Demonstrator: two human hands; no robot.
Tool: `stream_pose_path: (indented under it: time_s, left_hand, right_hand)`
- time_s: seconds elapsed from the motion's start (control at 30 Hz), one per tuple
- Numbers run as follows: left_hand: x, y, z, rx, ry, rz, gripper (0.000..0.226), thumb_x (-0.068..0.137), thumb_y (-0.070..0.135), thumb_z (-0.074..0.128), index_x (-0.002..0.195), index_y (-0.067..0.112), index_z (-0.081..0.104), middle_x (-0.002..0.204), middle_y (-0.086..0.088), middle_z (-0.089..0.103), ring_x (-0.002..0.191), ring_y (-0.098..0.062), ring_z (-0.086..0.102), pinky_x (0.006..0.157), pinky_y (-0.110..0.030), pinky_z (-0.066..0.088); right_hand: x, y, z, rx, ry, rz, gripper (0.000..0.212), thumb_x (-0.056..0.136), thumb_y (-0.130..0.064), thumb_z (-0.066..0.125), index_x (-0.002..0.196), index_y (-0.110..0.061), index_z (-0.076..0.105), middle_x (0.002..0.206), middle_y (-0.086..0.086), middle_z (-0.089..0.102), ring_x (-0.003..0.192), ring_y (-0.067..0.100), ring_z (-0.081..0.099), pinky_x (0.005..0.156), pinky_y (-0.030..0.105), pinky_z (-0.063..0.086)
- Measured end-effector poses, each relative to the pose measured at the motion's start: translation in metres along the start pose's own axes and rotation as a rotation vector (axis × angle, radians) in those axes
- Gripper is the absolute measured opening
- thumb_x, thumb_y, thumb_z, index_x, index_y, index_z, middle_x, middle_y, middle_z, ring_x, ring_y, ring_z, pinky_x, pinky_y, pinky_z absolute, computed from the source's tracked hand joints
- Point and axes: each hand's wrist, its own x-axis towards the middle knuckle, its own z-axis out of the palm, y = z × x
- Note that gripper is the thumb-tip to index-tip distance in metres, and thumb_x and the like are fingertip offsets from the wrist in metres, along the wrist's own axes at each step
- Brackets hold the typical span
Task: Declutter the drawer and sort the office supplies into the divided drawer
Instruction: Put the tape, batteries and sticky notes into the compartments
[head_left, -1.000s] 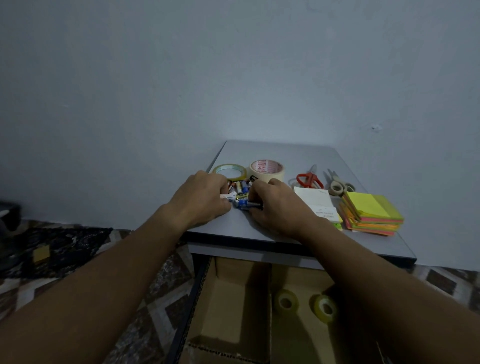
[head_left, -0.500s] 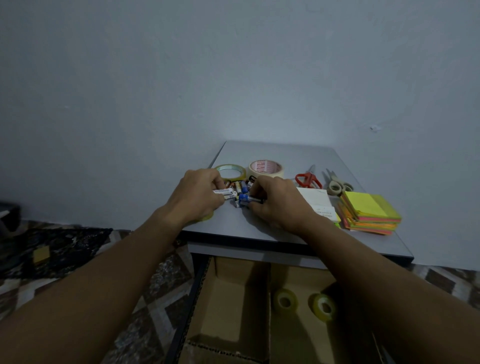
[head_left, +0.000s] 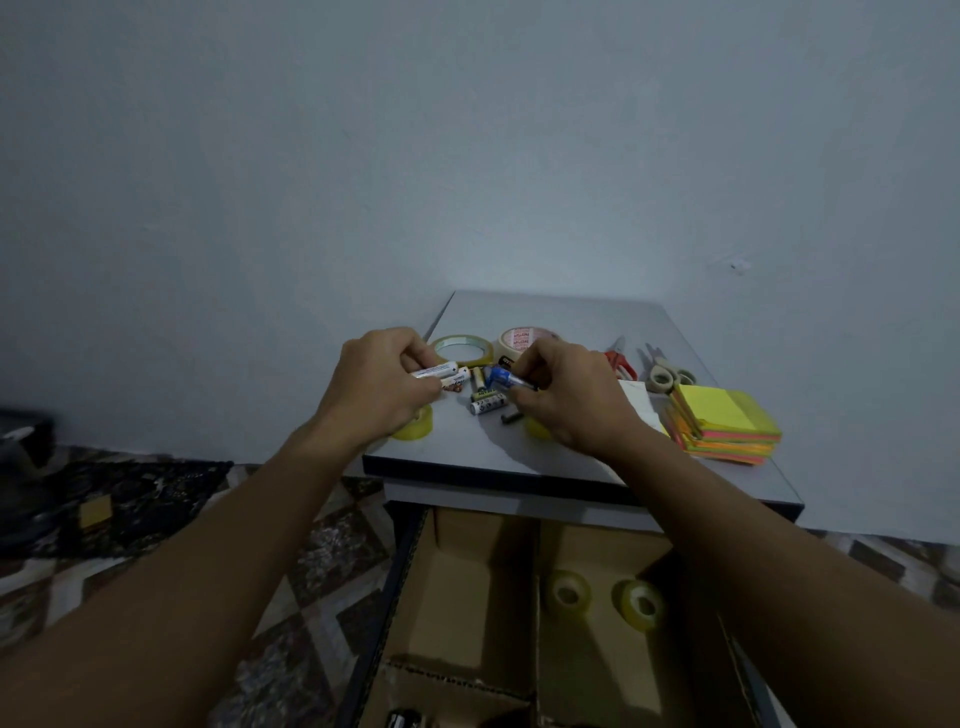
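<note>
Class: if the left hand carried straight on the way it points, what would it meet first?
Probably the loose batteries lying between the left hand and right hand; depth is unclear.

bench top (head_left: 571, 452) looks like smooth matt grey laminate, the drawer dividers (head_left: 538, 623) are plain matt brown cardboard with rough-cut edges, tape rolls (head_left: 583, 605) in there are glossy see-through plastic, sticky notes (head_left: 727, 421) are matt neon paper, and the batteries (head_left: 485, 405) have shiny printed wrappers

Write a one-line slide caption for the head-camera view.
Left hand and right hand pick batteries off the grey tabletop above the open divided drawer holding two tape rolls.
</note>
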Motion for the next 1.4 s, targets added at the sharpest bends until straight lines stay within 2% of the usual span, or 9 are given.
stream_pose_path:
  time_s: [0.17, 0.33, 0.43, 0.63, 0.87, 1.03, 1.17, 1.27, 1.4]
  left_hand:
    - [-0.037, -0.003, -0.013, -0.114, 0.049, -0.129, 0.016, 0.072, 0.016, 0.083, 0.076, 0.024, 0.071, 0.07, 0.001, 0.069, 0.06, -0.009, 0.061, 0.054, -0.022, 0.046]
    - [-0.09, -0.012, -0.015, -0.216, 0.019, -0.231, 0.016, 0.071, 0.016, 0.086, 0.077, 0.02, 0.071, 0.072, -0.006, 0.071, 0.067, -0.021, 0.067, 0.059, -0.03, 0.05]
    - [-0.124, -0.013, -0.013, -0.207, -0.013, -0.281, 0.016, 0.073, 0.017, 0.086, 0.074, 0.02, 0.07, 0.068, -0.003, 0.07, 0.064, -0.018, 0.067, 0.057, -0.029, 0.051]
    - [-0.19, -0.01, -0.002, -0.098, -0.271, -0.376, 0.015, 0.076, 0.017, 0.083, 0.08, 0.019, 0.068, 0.08, 0.0, 0.071, 0.073, -0.016, 0.068, 0.055, -0.026, 0.051]
    - [-0.24, -0.019, 0.029, -0.09, -0.48, -0.565, 0.012, 0.068, 0.008, 0.081, 0.073, 0.005, 0.071, 0.06, -0.001, 0.072, 0.056, -0.01, 0.068, 0.054, -0.024, 0.052]
    - [-0.245, -0.02, 0.063, 0.042, -0.455, -0.682, 0.018, 0.077, 0.021, 0.079, 0.082, 0.005, 0.073, 0.08, -0.005, 0.072, 0.078, -0.016, 0.068, 0.065, -0.025, 0.057]
    - [-0.235, -0.031, 0.078, 0.076, -0.519, -0.749, 0.031, 0.066, 0.025, 0.083, 0.087, 0.007, 0.071, 0.094, -0.006, 0.072, 0.085, -0.017, 0.067, 0.077, -0.029, 0.06]
    - [-0.232, -0.031, 0.083, 0.084, -0.59, -0.783, 0.035, 0.059, 0.02, 0.087, 0.088, 0.007, 0.072, 0.092, -0.008, 0.072, 0.082, -0.021, 0.07, 0.072, -0.035, 0.063]
    - [-0.232, -0.035, 0.084, 0.173, -0.579, -0.733, 0.034, 0.068, 0.029, 0.087, 0.091, 0.01, 0.07, 0.098, -0.005, 0.069, 0.086, -0.019, 0.066, 0.066, -0.025, 0.055]
  right_hand:
    - [-0.023, -0.006, -0.011, 0.1, 0.074, 0.048, 0.014, 0.08, -0.023, 0.078, 0.085, -0.019, 0.065, 0.081, -0.004, 0.07, 0.072, 0.01, 0.064, 0.057, 0.019, 0.044]
    - [-0.056, -0.011, -0.019, 0.114, 0.101, 0.096, 0.015, 0.08, -0.024, 0.078, 0.084, -0.021, 0.064, 0.078, -0.008, 0.068, 0.066, -0.003, 0.059, 0.05, 0.007, 0.037]
    - [-0.077, -0.015, -0.02, 0.144, 0.098, 0.109, 0.015, 0.08, -0.025, 0.077, 0.084, -0.021, 0.063, 0.078, -0.009, 0.069, 0.066, -0.002, 0.06, 0.049, 0.008, 0.038]
    - [-0.107, -0.017, -0.021, 0.199, 0.119, 0.147, 0.016, 0.081, -0.027, 0.078, 0.086, -0.019, 0.066, 0.08, -0.007, 0.072, 0.073, 0.005, 0.067, 0.057, 0.019, 0.046]
    - [-0.132, -0.021, -0.029, 0.205, 0.112, 0.139, 0.016, 0.082, -0.026, 0.076, 0.091, -0.017, 0.066, 0.084, -0.004, 0.071, 0.077, 0.009, 0.067, 0.062, 0.023, 0.051]
    - [-0.145, -0.028, -0.03, 0.209, 0.085, 0.154, 0.014, 0.084, -0.024, 0.076, 0.091, -0.019, 0.065, 0.085, -0.007, 0.07, 0.077, 0.005, 0.065, 0.062, 0.019, 0.049]
    - [-0.157, -0.029, -0.027, 0.19, 0.066, 0.174, 0.014, 0.084, -0.025, 0.075, 0.092, -0.019, 0.065, 0.087, -0.008, 0.069, 0.078, 0.003, 0.065, 0.062, 0.017, 0.051]
    - [-0.164, -0.027, -0.022, 0.183, 0.042, 0.193, 0.013, 0.085, -0.025, 0.075, 0.092, -0.022, 0.064, 0.087, -0.01, 0.068, 0.077, 0.0, 0.064, 0.059, 0.013, 0.047]
    - [-0.17, -0.025, -0.015, 0.178, -0.009, 0.209, 0.014, 0.085, -0.024, 0.074, 0.093, -0.024, 0.063, 0.091, -0.01, 0.067, 0.08, 0.001, 0.064, 0.062, 0.015, 0.051]
